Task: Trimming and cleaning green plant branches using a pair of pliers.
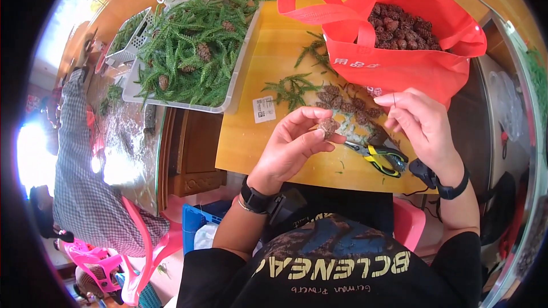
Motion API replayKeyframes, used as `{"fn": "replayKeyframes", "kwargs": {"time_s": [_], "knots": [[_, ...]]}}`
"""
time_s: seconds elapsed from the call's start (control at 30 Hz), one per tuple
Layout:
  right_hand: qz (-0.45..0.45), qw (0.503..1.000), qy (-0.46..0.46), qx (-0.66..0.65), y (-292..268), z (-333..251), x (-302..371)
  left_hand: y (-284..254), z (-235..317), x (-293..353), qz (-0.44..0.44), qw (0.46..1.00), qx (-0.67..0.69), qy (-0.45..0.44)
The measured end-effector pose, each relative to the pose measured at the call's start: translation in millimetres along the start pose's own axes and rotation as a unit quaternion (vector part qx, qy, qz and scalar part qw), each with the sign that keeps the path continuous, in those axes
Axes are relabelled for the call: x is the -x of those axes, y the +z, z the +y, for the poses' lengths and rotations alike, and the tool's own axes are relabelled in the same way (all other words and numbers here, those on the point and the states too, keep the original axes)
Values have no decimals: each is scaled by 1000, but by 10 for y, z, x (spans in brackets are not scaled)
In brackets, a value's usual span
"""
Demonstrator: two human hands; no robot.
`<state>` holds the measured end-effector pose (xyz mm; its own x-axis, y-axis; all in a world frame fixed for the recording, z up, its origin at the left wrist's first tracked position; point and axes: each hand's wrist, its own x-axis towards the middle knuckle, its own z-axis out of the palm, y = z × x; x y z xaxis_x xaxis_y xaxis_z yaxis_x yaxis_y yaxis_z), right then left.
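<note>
My left hand (297, 144) is closed round a small brown pine cone (327, 127), pinched between thumb and fingertips above the table. To its right, my right hand (419, 122) pinches a thin dark strand (394, 100) that looks like wire. The two hands are apart. Beneath and between them, several pine cones (358, 104) lie in a heap on the yellow table (257, 154). Pliers with yellow and black handles (381, 158) rest below the heap, near the front edge. Green needle sprigs (292, 88) lie left of the cones.
A red bag (411, 71) full of pine cones (402, 25) stands at the back right. At the back left, a white tray (231, 100) holds green branches with cones. A white label (264, 109) lies near it. A pink chair (140, 234) is at the lower left.
</note>
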<state>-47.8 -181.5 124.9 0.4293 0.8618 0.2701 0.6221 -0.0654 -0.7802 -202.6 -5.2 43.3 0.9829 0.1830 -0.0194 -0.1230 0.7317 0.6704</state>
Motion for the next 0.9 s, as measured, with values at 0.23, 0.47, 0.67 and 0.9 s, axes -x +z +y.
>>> {"fn": "replayKeyframes", "kwargs": {"time_s": [0.23,0.47,0.67,0.9], "knots": [[27,997,-54,46,122,-144,88,89,-45,-26,-23,995,-68,73],[61,993,-89,54,311,-108,175,237,-18,-46,-15,993,-95,75],[82,989,-109,64,375,-90,157,176,-46,-68,-53,995,-43,76],[71,991,-99,59,374,-85,150,203,-76,-62,-5,996,-55,66]]}}
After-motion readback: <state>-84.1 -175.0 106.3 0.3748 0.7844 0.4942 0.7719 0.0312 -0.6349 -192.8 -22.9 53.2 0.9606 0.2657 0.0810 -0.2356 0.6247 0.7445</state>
